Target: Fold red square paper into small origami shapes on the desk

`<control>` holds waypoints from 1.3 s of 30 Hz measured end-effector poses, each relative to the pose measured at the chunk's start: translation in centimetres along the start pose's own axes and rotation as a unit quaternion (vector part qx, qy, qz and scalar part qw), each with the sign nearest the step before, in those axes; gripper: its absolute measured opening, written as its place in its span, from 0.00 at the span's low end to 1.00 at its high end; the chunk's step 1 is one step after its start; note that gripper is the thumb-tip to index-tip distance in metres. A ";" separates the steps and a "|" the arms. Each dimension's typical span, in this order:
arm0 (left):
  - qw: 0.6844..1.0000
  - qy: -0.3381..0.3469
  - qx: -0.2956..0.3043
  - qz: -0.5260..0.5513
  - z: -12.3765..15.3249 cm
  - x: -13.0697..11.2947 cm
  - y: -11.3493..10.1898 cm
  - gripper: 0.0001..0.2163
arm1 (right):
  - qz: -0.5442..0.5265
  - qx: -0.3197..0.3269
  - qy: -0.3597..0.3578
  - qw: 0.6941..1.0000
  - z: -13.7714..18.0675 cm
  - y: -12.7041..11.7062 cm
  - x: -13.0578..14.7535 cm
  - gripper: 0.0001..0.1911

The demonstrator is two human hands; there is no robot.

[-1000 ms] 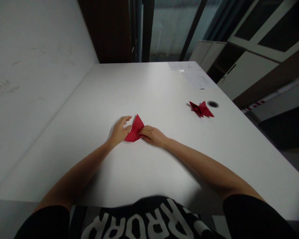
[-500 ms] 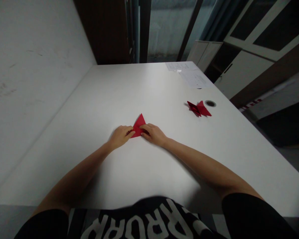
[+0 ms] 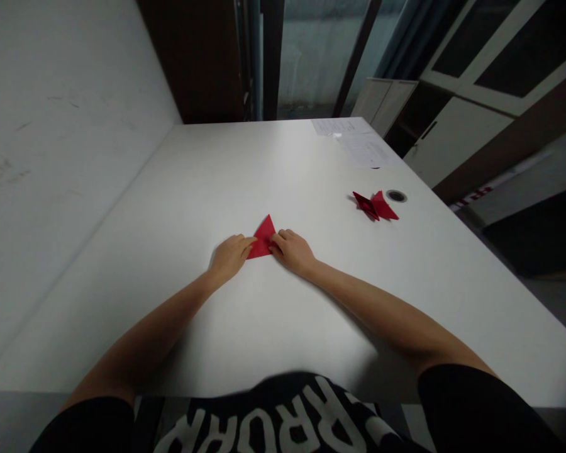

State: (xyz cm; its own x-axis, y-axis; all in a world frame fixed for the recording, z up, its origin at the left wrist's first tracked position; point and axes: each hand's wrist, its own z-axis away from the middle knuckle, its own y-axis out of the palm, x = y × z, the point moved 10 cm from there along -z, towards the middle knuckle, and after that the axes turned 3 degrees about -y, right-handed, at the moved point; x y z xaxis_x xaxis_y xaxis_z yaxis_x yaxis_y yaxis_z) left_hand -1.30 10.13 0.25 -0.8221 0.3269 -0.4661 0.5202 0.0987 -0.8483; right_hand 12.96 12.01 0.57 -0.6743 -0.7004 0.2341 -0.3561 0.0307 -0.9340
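Your left hand (image 3: 229,257) and right hand (image 3: 293,250) rest near the middle of the frame, on either side of a red paper triangle (image 3: 264,236) that lies flat on the white counter (image 3: 207,182). Both hands are loosely curled, with the fingertips pressing its lower corners rather than gripping. Another folded red piece (image 3: 375,206) lies at centre right beside a round cable hole (image 3: 396,195).

We are reading white capitals "RROR" on the black shirt (image 3: 283,418), the word being cut off at both ends. Print on the papers (image 3: 365,148) is showing too small to read.
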 end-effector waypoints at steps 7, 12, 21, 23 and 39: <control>0.996 0.065 -0.012 -0.065 0.1 -1.4 -0.3 0.16 | 0.054 -0.045 0.066 0.995 0.3 -0.9 -1.3 0.15; 0.998 0.040 -0.017 -0.054 -0.1 -0.3 -0.3 0.12 | -0.071 -0.052 0.093 0.992 0.1 -0.4 -2.4 0.11; 0.998 -0.035 -0.049 0.027 -0.3 0.9 -1.0 0.12 | -0.285 -0.036 0.096 0.953 0.1 0.7 -2.1 0.12; 0.987 -0.085 -0.063 0.123 -0.3 2.1 -1.2 0.13 | -0.358 -0.043 0.087 0.928 -0.2 1.0 -2.6 0.13; 0.901 -0.111 -0.101 0.406 -2.6 0.1 -2.8 0.10 | -0.308 -0.280 0.100 0.904 -1.5 -4.4 -3.4 0.11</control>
State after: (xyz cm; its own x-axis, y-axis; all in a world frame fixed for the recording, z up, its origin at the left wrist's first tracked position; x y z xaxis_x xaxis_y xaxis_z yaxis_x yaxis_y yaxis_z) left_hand -2.26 12.38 3.24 -0.1647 0.1742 -0.9708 0.9845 0.0888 -0.1511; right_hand 15.84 15.30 4.34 -0.3200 -0.5663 0.7596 -0.9376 0.0740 -0.3398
